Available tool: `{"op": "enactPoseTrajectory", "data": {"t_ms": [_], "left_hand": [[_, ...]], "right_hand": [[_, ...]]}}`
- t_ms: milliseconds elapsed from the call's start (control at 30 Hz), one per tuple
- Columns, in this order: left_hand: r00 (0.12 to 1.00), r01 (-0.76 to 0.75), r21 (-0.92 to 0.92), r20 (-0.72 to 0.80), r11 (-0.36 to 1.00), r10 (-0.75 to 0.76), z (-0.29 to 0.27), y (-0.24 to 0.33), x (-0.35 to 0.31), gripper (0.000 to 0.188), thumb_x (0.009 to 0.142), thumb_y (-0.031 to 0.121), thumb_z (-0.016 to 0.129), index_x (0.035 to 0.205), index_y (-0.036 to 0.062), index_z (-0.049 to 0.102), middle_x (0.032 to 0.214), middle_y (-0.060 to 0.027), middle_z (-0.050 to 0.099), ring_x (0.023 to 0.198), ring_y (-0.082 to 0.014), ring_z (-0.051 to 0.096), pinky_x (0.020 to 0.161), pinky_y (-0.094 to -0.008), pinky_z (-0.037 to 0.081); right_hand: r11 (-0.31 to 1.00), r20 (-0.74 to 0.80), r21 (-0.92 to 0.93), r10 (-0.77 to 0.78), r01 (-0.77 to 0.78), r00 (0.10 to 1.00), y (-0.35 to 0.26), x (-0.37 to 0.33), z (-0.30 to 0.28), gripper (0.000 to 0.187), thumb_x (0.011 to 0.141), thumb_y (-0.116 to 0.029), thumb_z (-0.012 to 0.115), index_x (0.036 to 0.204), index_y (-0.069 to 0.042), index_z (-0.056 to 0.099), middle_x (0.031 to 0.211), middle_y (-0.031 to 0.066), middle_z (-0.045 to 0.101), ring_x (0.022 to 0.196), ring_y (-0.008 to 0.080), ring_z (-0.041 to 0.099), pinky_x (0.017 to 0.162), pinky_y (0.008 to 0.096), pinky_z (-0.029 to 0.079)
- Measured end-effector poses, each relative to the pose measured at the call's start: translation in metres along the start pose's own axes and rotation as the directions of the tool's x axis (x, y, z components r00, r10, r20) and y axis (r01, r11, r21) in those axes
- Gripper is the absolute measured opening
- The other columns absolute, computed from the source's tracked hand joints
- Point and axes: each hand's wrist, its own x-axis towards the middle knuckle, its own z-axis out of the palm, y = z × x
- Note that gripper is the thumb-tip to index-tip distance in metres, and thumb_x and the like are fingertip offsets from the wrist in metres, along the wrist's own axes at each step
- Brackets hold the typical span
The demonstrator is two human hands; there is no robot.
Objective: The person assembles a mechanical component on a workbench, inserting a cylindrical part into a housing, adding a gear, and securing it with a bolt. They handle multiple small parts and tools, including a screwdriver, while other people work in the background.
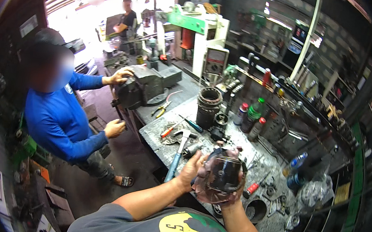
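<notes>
Over the workbench's near edge I hold a black cylindrical metal housing (226, 174), its surface shiny and dark. A dirty pinkish-brown rag (207, 191) is bunched around its lower left side. My left hand (191, 170) presses the rag against the left of the housing, fingers bent. My right hand (234, 199) supports it from below and the right, mostly hidden behind it. Left of my hands lies a hammer (176, 160) with a blue handle. A red-handled screwdriver (252, 189) lies to the right, near a dark ring (256, 211).
A co-worker in blue (59, 116) stands left, one hand on a large bench vise (143, 86). Beyond my hands stand a dark ribbed cylinder (208, 107), spray cans (257, 129) and a green-capped bottle (255, 109). Loose metal parts (278, 205) and a plastic bag (316, 193) lie right.
</notes>
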Motion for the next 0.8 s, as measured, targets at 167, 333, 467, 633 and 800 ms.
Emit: {"op": "enactPoseTrajectory", "data": {"t_ms": [167, 333, 467, 633, 800], "left_hand": [[0.963, 0.131, -0.295, 0.264, 0.946, -0.051, 0.013, -0.016, 0.002, 0.076, 0.113, 0.070, 0.036, 0.155, 0.0118, 0.060, 0.142, -0.0151, 0.072, 0.116, -0.0302, 0.076, 0.098, -0.0479, 0.065], [0.967, -0.013, -0.041, 0.254, 0.999, 0.023, 0.024, -0.010, -0.035, 0.075, 0.106, 0.061, 0.066, 0.159, 0.0109, 0.050, 0.147, -0.0160, 0.067, 0.131, -0.0298, 0.069, 0.111, -0.0488, 0.059], [0.968, -0.242, 0.218, 0.129, 0.946, 0.218, 0.027, -0.003, -0.035, 0.073, 0.103, 0.063, 0.070, 0.147, 0.0060, 0.056, 0.132, -0.0126, 0.069, 0.124, -0.0194, 0.069, 0.110, -0.0435, 0.057], [0.859, -0.235, 0.927, 0.057, 0.292, 0.509, 0.020, 0.018, -0.012, 0.080, 0.107, 0.078, 0.048, 0.107, 0.0009, 0.069, 0.090, -0.0106, 0.070, 0.086, -0.0197, 0.065, 0.079, -0.0441, 0.053], [0.856, -0.192, 0.979, 0.132, 0.070, 0.499, 0.015, 0.033, -0.007, 0.074, 0.110, 0.069, 0.052, 0.116, -0.0016, 0.074, 0.095, -0.0214, 0.076, 0.094, -0.0268, 0.074, 0.086, -0.0424, 0.057]], "right_hand": [[0.494, 0.127, -0.848, -0.168, 0.195, 0.978, -0.009, 0.012, -0.006, 0.114, 0.086, -0.074, 0.081, 0.159, 0.005, 0.044, 0.146, 0.0201, 0.064, 0.132, 0.0299, 0.065, 0.114, 0.0431, 0.052], [0.434, 0.028, -0.895, -0.183, 0.106, 0.983, -0.020, 0.010, 0.000, 0.107, 0.102, -0.071, 0.065, 0.170, 0.004, 0.030, 0.159, 0.0173, 0.053, 0.142, 0.0253, 0.056, 0.119, 0.0385, 0.045], [0.497, -0.098, -0.866, -0.053, -0.059, 0.994, -0.015, -0.002, 0.009, 0.076, 0.117, -0.051, 0.048, 0.167, 0.005, 0.037, 0.165, 0.0195, 0.051, 0.148, 0.0284, 0.052, 0.125, 0.0385, 0.039], [0.912, -0.171, -0.301, 0.235, -0.278, 0.957, -0.008, -0.010, 0.003, 0.069, 0.115, -0.061, 0.043, 0.161, -0.010, 0.047, 0.146, 0.0150, 0.067, 0.129, 0.0330, 0.070, 0.106, 0.0546, 0.060], [0.881, 0.004, 0.221, 0.429, -0.419, 0.903, -0.005, -0.016, -0.024, 0.091, 0.104, -0.078, 0.049, 0.164, -0.010, 0.048, 0.158, 0.0237, 0.059, 0.138, 0.0502, 0.062, 0.105, 0.0688, 0.056]]}}
